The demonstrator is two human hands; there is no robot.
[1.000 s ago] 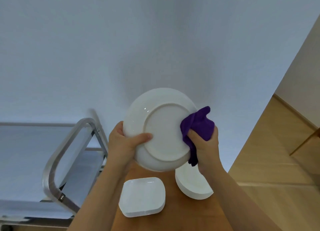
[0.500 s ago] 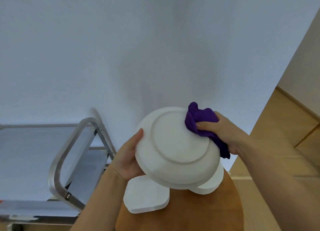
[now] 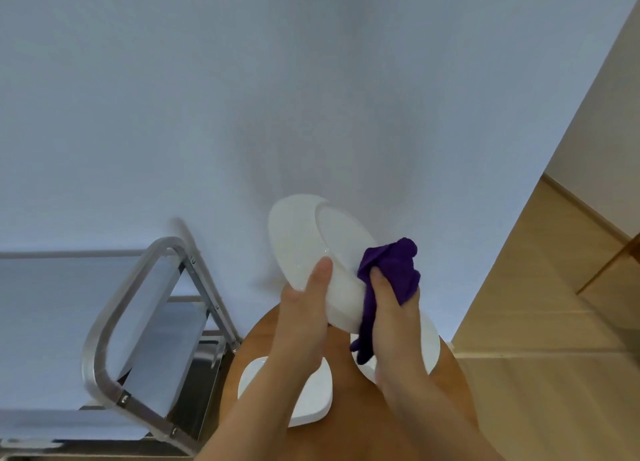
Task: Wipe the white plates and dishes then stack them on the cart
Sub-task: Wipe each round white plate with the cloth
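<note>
My left hand grips the plate by its near rim, thumb laid over the underside, holding it tilted on edge above the counter. My right hand clutches the cloth against the plate's lower right edge; its fingers are buried in the folds. My forearms cover much of what lies below: a square dish shows only in part under my left arm, and a round plate peeks out beside my right wrist. The cart stands to the left, cut off by the frame.
</note>
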